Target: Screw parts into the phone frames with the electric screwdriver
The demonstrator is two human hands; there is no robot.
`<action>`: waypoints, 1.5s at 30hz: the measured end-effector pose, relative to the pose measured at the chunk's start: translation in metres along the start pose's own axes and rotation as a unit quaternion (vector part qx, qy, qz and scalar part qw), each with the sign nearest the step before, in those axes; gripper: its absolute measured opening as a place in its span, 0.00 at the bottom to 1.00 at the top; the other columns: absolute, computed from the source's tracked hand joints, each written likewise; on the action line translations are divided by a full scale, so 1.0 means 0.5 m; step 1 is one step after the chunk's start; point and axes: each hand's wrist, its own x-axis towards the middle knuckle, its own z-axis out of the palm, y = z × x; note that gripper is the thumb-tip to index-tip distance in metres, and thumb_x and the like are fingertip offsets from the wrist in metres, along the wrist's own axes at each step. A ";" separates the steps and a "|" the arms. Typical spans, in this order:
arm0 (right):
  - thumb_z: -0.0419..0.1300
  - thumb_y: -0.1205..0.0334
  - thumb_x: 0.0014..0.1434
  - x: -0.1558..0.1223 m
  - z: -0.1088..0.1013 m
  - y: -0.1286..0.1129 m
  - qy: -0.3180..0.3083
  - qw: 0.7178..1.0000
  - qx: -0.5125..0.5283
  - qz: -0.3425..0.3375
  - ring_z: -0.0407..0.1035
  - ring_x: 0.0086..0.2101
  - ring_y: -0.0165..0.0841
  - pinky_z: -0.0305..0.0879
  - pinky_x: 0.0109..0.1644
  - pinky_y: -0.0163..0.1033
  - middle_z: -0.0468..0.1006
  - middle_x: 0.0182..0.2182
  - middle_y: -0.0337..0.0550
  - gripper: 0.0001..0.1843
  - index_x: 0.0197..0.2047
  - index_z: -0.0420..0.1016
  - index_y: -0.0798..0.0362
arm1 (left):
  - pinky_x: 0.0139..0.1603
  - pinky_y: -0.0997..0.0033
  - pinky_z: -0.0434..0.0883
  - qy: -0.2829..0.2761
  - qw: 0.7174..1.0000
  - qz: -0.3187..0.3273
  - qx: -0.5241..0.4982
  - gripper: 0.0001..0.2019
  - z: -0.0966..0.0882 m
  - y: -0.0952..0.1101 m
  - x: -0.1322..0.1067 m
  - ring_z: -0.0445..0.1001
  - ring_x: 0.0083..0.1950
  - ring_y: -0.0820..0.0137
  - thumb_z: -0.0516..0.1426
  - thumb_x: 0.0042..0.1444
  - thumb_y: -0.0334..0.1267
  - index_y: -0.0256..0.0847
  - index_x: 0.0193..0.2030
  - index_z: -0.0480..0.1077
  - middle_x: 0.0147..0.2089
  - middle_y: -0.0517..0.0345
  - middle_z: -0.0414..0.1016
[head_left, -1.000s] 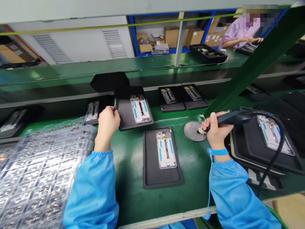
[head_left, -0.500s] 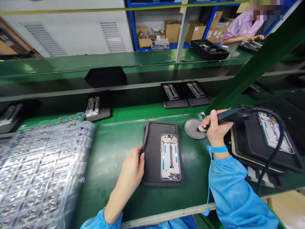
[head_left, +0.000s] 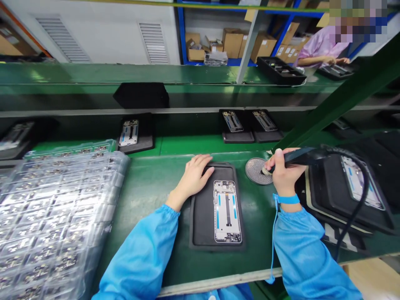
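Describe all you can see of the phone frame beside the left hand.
The phone frame is a flat, rounded rectangle: silvery rim, pale, metal-looking panel. Blue strips line both sides, a dark strip runs lengthwise near the middle, and small circuit parts show at both ends. It lies flat on the right part of the black tray; the left hand is at the tray's far left corner, seemingly not touching the frame.

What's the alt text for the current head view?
Left hand on the far-left corner of a black rectangular tray holding a silver-white phone-shaped frame with blue strips; right hand gripping a black corded tool pointed at a round grey dimpled disc. Clear plastic trays of small parts sit left on the green workbench.
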 end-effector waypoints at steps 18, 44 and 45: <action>0.79 0.46 0.78 -0.147 0.151 -0.116 -0.244 0.945 0.193 0.100 0.67 0.16 0.27 0.72 0.22 0.33 0.75 0.24 0.21 0.22 0.49 0.70 0.41 | 0.94 0.29 0.59 -0.009 0.997 -0.048 -0.057 0.36 0.038 0.051 -0.096 0.69 0.90 0.41 0.77 0.69 0.44 0.51 0.81 0.79 0.85 0.43 0.79; 0.83 0.47 0.71 -0.105 0.034 -0.172 -0.174 0.965 0.193 0.021 0.57 0.11 0.27 0.66 0.17 0.36 0.75 0.20 0.25 0.21 0.43 0.75 0.42 | 0.57 0.54 0.88 0.055 0.991 -0.119 0.023 0.24 0.059 0.030 -0.267 0.90 0.55 0.50 0.56 0.87 0.39 0.39 0.84 0.70 0.64 0.39 0.85; 0.84 0.45 0.69 -0.098 0.029 -0.165 -0.157 0.970 0.184 0.019 0.56 0.11 0.28 0.65 0.17 0.36 0.74 0.19 0.25 0.24 0.42 0.73 0.42 | 0.56 0.55 0.88 0.050 0.992 -0.116 0.023 0.24 0.052 0.024 -0.250 0.91 0.55 0.51 0.55 0.87 0.38 0.40 0.84 0.71 0.64 0.39 0.86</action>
